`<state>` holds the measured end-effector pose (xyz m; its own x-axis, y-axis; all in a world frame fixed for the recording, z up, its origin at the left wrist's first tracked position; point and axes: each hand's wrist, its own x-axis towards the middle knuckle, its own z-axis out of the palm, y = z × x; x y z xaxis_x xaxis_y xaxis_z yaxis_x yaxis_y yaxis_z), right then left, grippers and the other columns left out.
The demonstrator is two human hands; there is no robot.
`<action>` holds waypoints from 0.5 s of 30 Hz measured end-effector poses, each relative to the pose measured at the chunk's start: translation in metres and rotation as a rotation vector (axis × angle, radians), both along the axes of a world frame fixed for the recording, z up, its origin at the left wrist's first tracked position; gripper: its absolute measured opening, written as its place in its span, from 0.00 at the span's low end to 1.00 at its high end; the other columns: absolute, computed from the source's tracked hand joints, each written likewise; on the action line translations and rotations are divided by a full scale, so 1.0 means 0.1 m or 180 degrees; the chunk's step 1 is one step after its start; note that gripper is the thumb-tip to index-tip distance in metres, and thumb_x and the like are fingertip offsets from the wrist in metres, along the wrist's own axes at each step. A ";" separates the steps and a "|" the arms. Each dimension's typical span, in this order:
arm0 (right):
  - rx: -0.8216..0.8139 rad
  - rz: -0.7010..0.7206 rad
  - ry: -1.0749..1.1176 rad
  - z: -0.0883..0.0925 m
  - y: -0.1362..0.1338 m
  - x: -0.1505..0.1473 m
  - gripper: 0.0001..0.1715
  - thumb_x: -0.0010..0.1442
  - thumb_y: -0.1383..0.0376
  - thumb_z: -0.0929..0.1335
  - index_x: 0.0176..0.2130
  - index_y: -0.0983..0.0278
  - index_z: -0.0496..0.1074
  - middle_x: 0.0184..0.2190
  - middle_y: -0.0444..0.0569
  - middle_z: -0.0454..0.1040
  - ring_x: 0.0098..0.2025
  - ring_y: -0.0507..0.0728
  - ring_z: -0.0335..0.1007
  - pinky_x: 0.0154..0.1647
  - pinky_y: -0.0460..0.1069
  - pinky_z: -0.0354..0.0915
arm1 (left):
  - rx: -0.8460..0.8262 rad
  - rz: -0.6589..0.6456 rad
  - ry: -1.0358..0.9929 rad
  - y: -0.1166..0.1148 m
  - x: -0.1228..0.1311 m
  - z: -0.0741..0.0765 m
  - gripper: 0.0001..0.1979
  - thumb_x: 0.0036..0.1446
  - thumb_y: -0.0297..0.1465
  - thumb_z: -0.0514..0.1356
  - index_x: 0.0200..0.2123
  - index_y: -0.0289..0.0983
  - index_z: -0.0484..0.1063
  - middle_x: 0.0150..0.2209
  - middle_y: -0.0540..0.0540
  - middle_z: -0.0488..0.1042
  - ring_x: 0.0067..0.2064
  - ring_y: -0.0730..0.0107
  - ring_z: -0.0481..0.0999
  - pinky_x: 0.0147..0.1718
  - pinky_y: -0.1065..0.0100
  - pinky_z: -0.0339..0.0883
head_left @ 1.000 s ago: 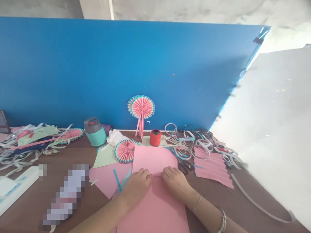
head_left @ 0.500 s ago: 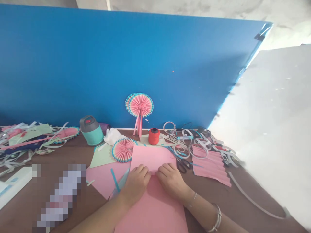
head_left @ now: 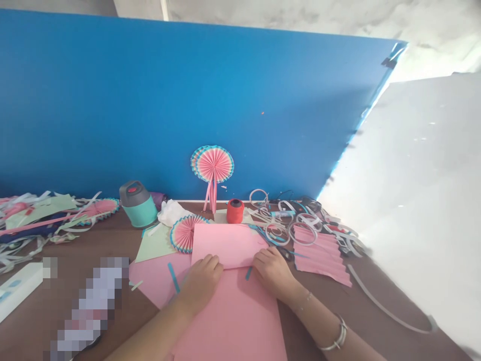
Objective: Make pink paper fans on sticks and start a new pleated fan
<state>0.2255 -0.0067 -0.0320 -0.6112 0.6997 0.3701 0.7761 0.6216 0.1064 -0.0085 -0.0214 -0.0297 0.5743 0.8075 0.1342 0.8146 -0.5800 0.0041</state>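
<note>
A pink sheet of paper lies on the brown table in front of me, with its far part folded over toward me as a flap. My left hand presses on the fold's left end with curled fingers. My right hand presses on the fold's right end, fingers bent down on the paper. A thin blue strip peeks out by my right hand.
Behind the sheet lie a pink pleated rosette, a red thread spool, scissors, tape rings and pleated pink paper. A teal bottle and paper scraps sit left. A blue board walls the back.
My hands have slid apart along the fold, the left toward the left end and the right toward the right end. The view shifted slightly.
</note>
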 end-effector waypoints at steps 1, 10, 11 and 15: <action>-0.0007 -0.0071 0.0007 0.01 0.01 0.04 0.10 0.56 0.75 0.65 0.24 0.65 0.68 0.24 0.46 0.70 0.30 0.53 0.59 0.36 0.50 0.48 | -0.0025 0.0037 0.0007 0.01 -0.02 0.00 0.09 0.58 0.20 0.51 0.33 0.36 0.68 0.35 0.46 0.69 0.38 0.63 0.67 0.35 0.63 0.61; 0.0130 -0.0736 0.0239 0.09 0.05 0.19 0.10 0.53 0.76 0.63 0.29 0.65 0.71 0.29 0.50 0.74 0.35 0.57 0.63 0.37 0.51 0.51 | 0.0091 0.0104 -0.0050 0.02 -0.06 -0.03 0.11 0.58 0.19 0.50 0.34 0.36 0.68 0.35 0.46 0.69 0.38 0.64 0.67 0.35 0.65 0.61; 0.0184 -0.0720 0.0422 0.11 0.04 0.18 0.10 0.55 0.75 0.62 0.32 0.65 0.72 0.32 0.51 0.74 0.37 0.57 0.64 0.38 0.51 0.51 | 0.0133 0.0092 -0.0062 0.01 -0.05 -0.04 0.11 0.59 0.19 0.50 0.34 0.36 0.68 0.34 0.46 0.69 0.38 0.64 0.67 0.35 0.64 0.61; 0.0032 0.0087 0.0785 0.13 -0.06 0.02 0.11 0.59 0.64 0.65 0.43 0.64 0.70 0.38 0.50 0.74 0.41 0.57 0.63 0.42 0.52 0.52 | 0.0232 -0.0148 -0.0069 0.01 -0.02 -0.08 0.09 0.59 0.20 0.50 0.34 0.37 0.68 0.34 0.47 0.68 0.38 0.63 0.67 0.34 0.64 0.61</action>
<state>0.2279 -0.0130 -0.0186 -0.5202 0.6796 0.5173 0.7623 0.6426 -0.0776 -0.0101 -0.0206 -0.0372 0.6073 0.7677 0.2047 0.7869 -0.6166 -0.0222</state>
